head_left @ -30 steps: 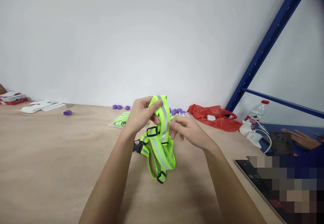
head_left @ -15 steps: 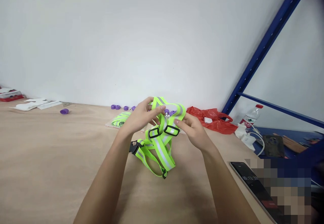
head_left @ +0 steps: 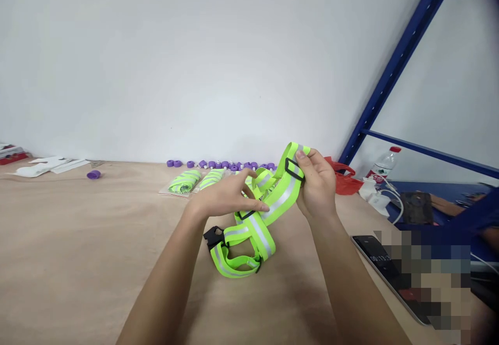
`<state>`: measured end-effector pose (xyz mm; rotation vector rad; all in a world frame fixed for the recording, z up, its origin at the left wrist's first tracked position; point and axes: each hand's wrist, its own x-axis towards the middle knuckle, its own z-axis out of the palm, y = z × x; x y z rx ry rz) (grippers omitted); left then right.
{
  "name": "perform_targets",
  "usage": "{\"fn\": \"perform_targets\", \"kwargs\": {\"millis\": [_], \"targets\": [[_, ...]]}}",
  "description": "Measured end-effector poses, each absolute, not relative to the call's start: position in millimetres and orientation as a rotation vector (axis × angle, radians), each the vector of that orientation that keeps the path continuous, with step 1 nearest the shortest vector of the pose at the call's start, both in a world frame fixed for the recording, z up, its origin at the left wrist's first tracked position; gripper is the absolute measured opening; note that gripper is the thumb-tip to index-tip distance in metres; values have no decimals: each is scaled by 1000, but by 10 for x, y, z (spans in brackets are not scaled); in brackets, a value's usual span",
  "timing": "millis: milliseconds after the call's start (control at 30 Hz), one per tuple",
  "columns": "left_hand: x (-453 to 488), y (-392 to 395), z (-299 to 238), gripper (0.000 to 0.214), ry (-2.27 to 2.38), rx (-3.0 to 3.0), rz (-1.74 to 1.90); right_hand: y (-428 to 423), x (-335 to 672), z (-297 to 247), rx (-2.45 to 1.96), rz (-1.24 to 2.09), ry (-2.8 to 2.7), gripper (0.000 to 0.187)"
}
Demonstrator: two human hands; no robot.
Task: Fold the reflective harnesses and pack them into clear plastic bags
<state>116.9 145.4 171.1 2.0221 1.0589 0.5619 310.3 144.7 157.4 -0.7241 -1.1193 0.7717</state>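
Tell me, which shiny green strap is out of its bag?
The unfolded strap with black buckles, gripped by the right hand and touched by the left hand. The other green straps lie folded in clear packets on the table behind.

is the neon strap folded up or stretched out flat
Neither fully: the strap is held up at one end by the right hand, the rest lying in loops on the table.

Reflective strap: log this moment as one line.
right hand: pinches reflective strap near black slider, raised | left hand: fingers laid on strap middle | lower loops: on wooden table
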Motion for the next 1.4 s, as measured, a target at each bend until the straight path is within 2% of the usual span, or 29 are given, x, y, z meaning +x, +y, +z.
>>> {"fn": "perform_targets", "kwargs": {"millis": [100, 167, 267, 433, 567, 633, 767, 1000, 1167, 1300, 1400], "targets": [[1198, 1413, 1724, 58, 1030, 2166, 788, 1466, 3102, 1567, -708, 778, -1079, 35], [1225, 1388, 1747, 38, 926, 2269, 809, 1484, 3102, 1549, -721, 752, -1093, 36], [1257, 1370, 1774, 25, 804, 2330, 766, 1509, 3098, 1523, -746, 703, -1128, 38], [1271, 1350, 1797, 21, 750, 2140, 796, 1485, 3089, 1515, -762, 753, -1229, 42], [1259, 1308, 1844, 22, 761, 1865, 1122, 1404, 3063, 1505, -732, 975, -1651, 62], [1249, 1292, 1869, 26, 757, 1782, 1310, 1372, 3029, 1489, -795, 944, -1852, 53], [1232, 1265, 1909, 25, 667, 1674, 1634, 1376, 2971, 1434, -1150, 761, -2144, 20], [1182, 1239, 1946, 24, 583, 1557, 1979, 1496, 3052, 1373, -1280, 594, -2285, 27], [1149, 1207, 1961, 23, 660, 1491, 2110, 1508, 3132, 1405, -1195, 558, -2194, 22], [1122, 1170, 1981, 16, 592, 1522, 2286, 1515, 3170, 1407, -1168, 614, -2158, 9], [1107, 1128, 2015, 14, 605, 1510, 2403, 1522, 3186, 1433, -1195, 513, -2130, 17]]}}
